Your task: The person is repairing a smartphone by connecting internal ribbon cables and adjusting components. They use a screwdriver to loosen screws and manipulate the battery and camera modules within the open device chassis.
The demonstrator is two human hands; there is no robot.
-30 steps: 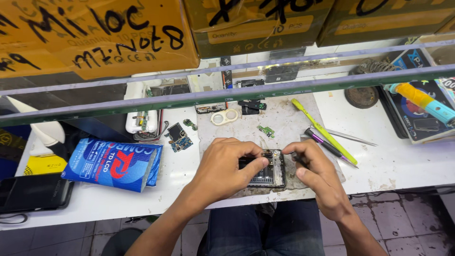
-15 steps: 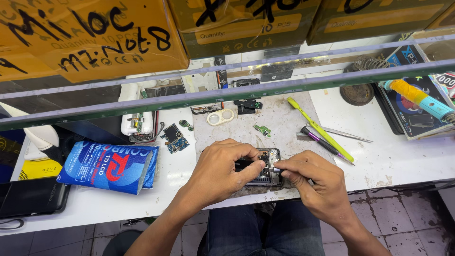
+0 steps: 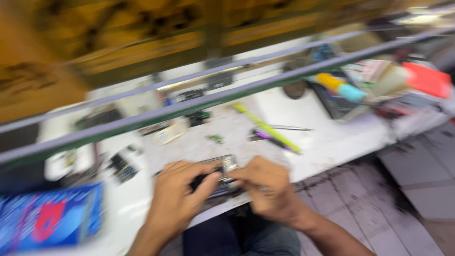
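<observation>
1. My left hand (image 3: 176, 199) grips the near-left side of the opened phone (image 3: 219, 176), fingers closed on its edge.
2. My right hand (image 3: 265, 189) pinches together at the phone's right side; motion blur hides what, if anything, sits between the fingertips.
3. The phone lies flat on the grey work mat (image 3: 213, 137), at the white bench's (image 3: 332, 137) near edge.
4. A yellow-green tool (image 3: 266, 127) lies beyond my right hand; a blue packet (image 3: 47, 220) sits far left.

hands (image 3: 222, 189) meeting on opened phone (image 3: 219, 176), white bench (image 3: 332, 137)
</observation>
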